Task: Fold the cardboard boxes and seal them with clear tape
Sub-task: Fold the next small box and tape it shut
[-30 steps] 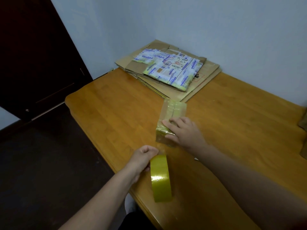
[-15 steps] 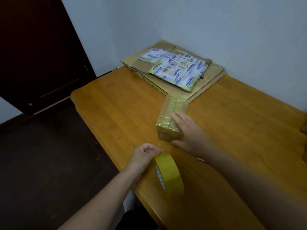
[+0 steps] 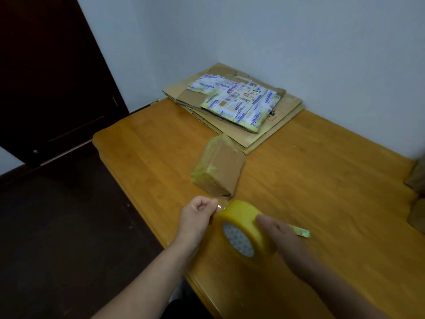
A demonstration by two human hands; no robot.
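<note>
Both hands are on the tape [image 3: 241,223], low over the near edge of the table [image 3: 333,180]. My right hand [image 3: 279,233] grips the roll from its right side with the thumb laid over the yellow outer face. Its other fingers are behind the roll so I can't see how they sit, and the whole hand is smeared with blur anyway. The roll is tilted, patterned core facing down and left toward me. My left hand [image 3: 199,214] sits just left of the roll, fingers curled into a fist, thumb and forefinger pinching a little glint right where hand meets roll. It looks like the loose end of the tape, but it's too small and too clear for me to swear to it. The box [image 3: 220,171] lies flat just beyond the left hand, touched by neither one, with shiny tape over its left side and near corner. Can't see its far end, so no idea if that's sealed. A pale green strip [image 3: 301,232] pokes out to the right from behind the right hand, can't tell what it is. Well beyond both hands a stack of flat cardboard [image 3: 287,109] sits by the wall [image 3: 276,38], top piece covered in printed labels I can't read. Far right of the right hand, something brown [image 3: 417,176] is cut off by the frame edge.
</note>
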